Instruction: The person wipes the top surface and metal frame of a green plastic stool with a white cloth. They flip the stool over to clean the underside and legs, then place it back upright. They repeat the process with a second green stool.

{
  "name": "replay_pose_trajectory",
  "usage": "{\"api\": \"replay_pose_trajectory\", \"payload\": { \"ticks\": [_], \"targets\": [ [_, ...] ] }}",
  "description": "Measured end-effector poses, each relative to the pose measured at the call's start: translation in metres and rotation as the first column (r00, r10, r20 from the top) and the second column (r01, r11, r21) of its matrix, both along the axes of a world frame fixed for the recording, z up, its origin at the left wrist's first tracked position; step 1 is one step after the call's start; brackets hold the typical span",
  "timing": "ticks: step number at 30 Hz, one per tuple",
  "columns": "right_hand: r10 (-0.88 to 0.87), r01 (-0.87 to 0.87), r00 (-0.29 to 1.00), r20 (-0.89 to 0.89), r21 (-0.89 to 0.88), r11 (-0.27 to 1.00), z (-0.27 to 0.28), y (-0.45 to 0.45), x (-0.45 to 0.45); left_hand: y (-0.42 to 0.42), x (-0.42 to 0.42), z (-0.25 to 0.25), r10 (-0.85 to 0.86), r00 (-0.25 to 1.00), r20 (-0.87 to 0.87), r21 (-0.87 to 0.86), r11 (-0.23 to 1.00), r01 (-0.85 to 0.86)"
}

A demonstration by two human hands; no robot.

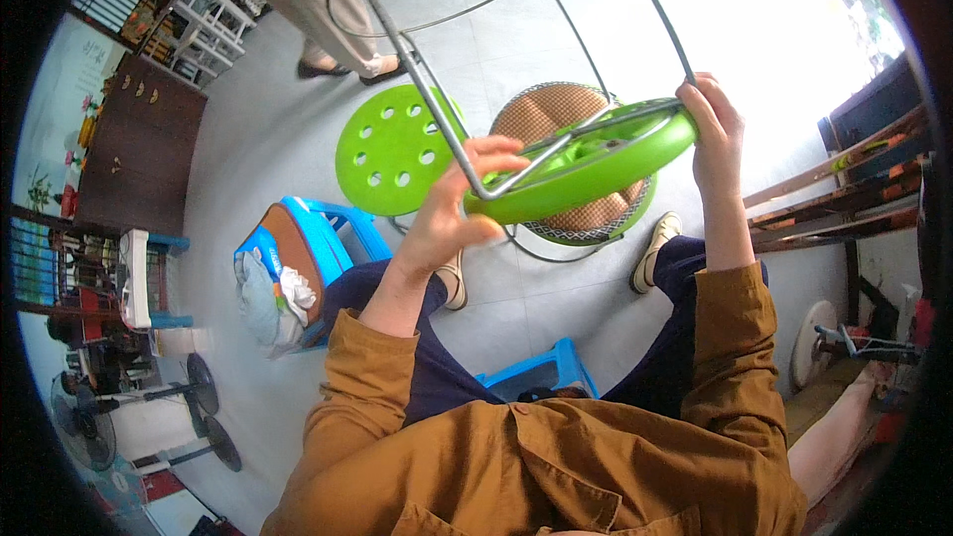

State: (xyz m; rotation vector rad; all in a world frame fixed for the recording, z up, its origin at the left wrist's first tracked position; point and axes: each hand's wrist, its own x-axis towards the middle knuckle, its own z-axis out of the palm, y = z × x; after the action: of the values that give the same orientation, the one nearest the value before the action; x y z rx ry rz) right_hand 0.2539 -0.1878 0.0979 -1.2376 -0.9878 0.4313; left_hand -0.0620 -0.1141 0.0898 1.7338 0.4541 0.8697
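Observation:
A round green stool [595,190] with metal legs is held up in front of me, tipped over, with its underside and legs pointing up and away. My right hand [715,115] grips the seat's right rim beside a leg. At the left rim, my left hand [447,216] straddles the edge near a bent leg, its thumb below and its slightly blurred fingers spread across the underside. Beneath the raised stool, a brown checked cushion [543,115] with patterned trim covers another round seat on the floor. Left of it stands a green stool [380,141] with a ring of holes in its seat.
A blue stool [339,238] with a brown top bears a plastic bag [257,298] and a crumpled white tissue [298,294]. Another blue stool [547,372] is between my legs. A person [313,0] stands ahead. Slatted wood [841,164] runs along the right; fans [85,420] stand left.

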Motion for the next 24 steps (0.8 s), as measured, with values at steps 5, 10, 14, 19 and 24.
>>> {"api": "replay_pose_trajectory", "payload": {
  "ticks": [5, 10, 14, 19, 24],
  "targets": [
    [0.039, -0.042, 0.996, 0.086, 0.034, 0.999, 0.011, 0.002, -0.026, 0.018, -0.019, -0.012, 0.348, 0.933, 0.089, -0.433, 0.857, -0.278],
    [0.034, -0.046, 0.957, 0.288, 0.037, 0.998, 0.019, -0.008, -0.047, 0.041, -0.04, -0.001, 0.291, 0.949, 0.119, -0.597, 0.785, -0.165],
    [-0.008, -0.07, 0.899, 0.439, 0.161, 0.985, 0.023, -0.011, -0.076, 0.046, -0.051, 0.011, 0.377, 0.901, 0.216, -0.577, 0.793, -0.194],
    [-0.154, -0.063, 0.805, 0.573, 0.34, 0.938, 0.031, -0.011, -0.084, 0.035, -0.033, 0.012, 0.583, 0.788, 0.197, -0.394, 0.783, -0.481],
    [-0.258, -0.08, 0.718, 0.646, 0.446, 0.892, 0.032, -0.018, -0.073, 0.045, -0.008, -0.001, 0.594, 0.753, 0.283, -0.373, 0.791, -0.484]
  ]
}}
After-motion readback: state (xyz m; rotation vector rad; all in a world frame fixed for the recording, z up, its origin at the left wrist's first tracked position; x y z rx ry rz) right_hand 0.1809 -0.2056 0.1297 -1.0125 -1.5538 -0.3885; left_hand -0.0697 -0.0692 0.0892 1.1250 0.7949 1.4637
